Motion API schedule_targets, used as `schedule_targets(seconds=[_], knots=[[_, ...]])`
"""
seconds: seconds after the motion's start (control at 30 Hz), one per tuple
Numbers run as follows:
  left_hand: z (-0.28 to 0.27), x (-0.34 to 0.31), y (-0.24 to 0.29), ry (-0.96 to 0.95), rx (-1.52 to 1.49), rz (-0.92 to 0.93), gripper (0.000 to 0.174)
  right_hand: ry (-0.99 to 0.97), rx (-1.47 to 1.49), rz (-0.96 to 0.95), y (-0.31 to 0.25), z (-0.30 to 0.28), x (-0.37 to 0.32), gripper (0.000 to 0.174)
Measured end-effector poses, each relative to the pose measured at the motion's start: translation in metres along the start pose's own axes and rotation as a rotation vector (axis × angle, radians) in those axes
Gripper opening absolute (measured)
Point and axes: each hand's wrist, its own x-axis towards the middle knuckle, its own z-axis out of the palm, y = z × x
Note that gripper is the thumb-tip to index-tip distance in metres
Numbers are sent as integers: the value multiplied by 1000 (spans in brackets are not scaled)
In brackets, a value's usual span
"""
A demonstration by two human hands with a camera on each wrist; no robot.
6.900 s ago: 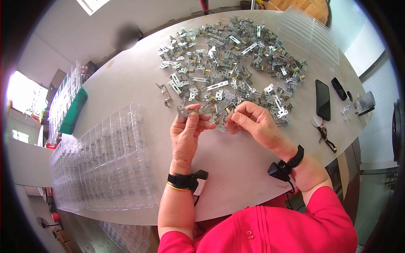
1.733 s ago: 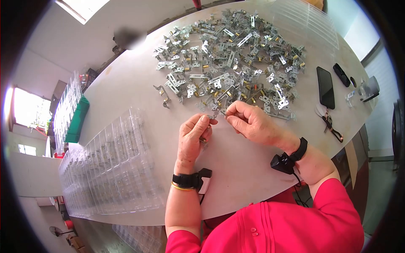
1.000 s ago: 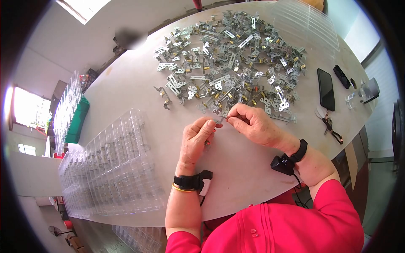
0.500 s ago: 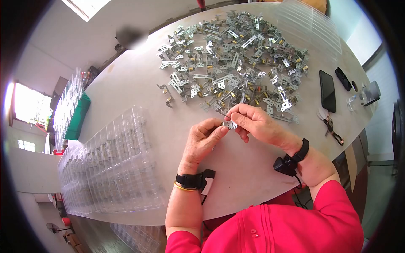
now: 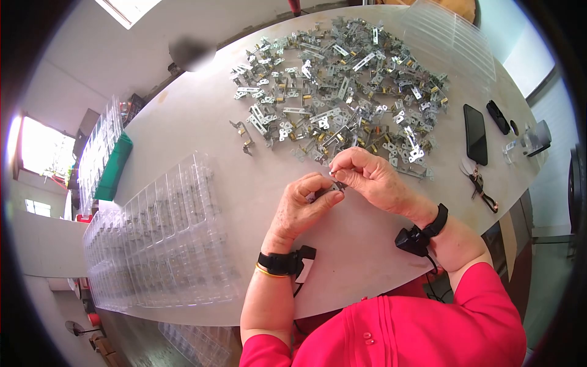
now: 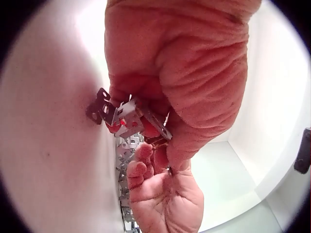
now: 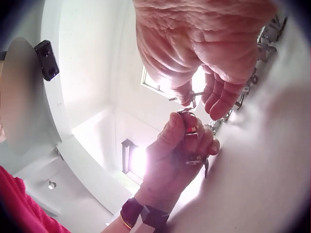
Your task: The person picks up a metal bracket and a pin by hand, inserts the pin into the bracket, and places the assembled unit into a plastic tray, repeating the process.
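Observation:
Just in front of a large pile of metal brackets (image 5: 342,92), my two hands meet at the fingertips. My left hand (image 5: 306,205) grips a bent metal bracket (image 6: 130,119) with holes and a small red spot. In the left wrist view, a darker holed end (image 6: 101,108) sticks out past the fingers. My right hand (image 5: 370,180) pinches a small thin metal piece (image 7: 194,97) between thumb and forefinger, right at the left thumb tip. Its other fingers are bent loosely. The fingers hide much of the bracket, and I cannot tell whether the two pieces are joined.
Clear plastic compartment trays (image 5: 159,238) lie at left, with a green bin (image 5: 114,168) behind them. On the right are a phone (image 5: 475,134), cutters (image 5: 480,186), a black case (image 5: 498,117) and a transparent container (image 5: 535,137). Another clear tray (image 5: 449,40) lies at the back right.
The left hand has moved right and turned over more, bringing its bracket against the right fingertips. Seconds ago it held a bracket stretched out flat. The right hand has shifted only slightly.

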Motion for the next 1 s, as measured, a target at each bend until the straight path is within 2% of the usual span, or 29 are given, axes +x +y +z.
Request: schedule_targets(seconds=[0.17, 0.23, 0.27, 0.33, 0.47, 0.53, 0.6, 0.67, 0.8, 0.87, 1.0], knots=[[4, 2, 0, 4, 33, -14, 12, -47, 1, -96, -9, 1, 0, 7], [5, 1, -2, 33, 32, -5, 12, -98, -248, -304, -20, 2, 0, 10], [5, 1, -3, 60, 33, 6, 12, -98, -247, -306, -19, 3, 0, 10], [6, 1, -5, 99, 30, 35, 15, -12, -127, -215, -14, 5, -1, 10], [5, 2, -3, 150, 41, 65, 20, 48, -102, -164, -12, 2, -1, 8], [3, 2, -2, 136, 61, 80, 20, -16, -86, 80, -21, 1, -3, 7], [3, 0, 0, 121, 80, 93, 20, 6, -110, 41, -16, 2, -2, 7], [4, -1, 4, 100, -144, -89, 22, 27, -134, 1, -15, 2, -1, 8], [5, 1, -5, 164, -204, -72, 28, 84, -63, 42, -13, 2, 1, 8], [4, 2, -11, 231, -117, -22, 28, 98, -37, 25, -12, 2, 1, 8], [1, 2, -6, 202, -199, -74, 33, 150, 26, 6, -10, 0, 3, 8]])
